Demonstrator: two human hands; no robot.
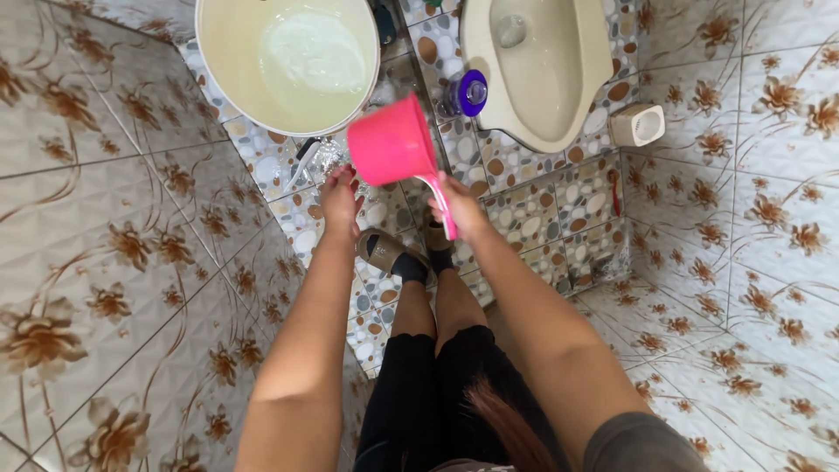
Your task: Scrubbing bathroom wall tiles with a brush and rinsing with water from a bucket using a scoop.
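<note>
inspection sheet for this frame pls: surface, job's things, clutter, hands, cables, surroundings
Surface: pebble-pattern floor tiles, glossy and maybe wet.
Job's things: pink plastic dipper, held tilted above the floor beside the cream water basin; basin holds water.
Clutter: bottle with purple cap between basin and squat toilet; small white box at the toilet's corner.
Hands: right hand grips the dipper's handle; left hand sits under the dipper's body, contact unclear.
Cables: nothing seen.
Surroundings: floral wall tiles on both sides; the person's feet in sandals on the floor.
</note>
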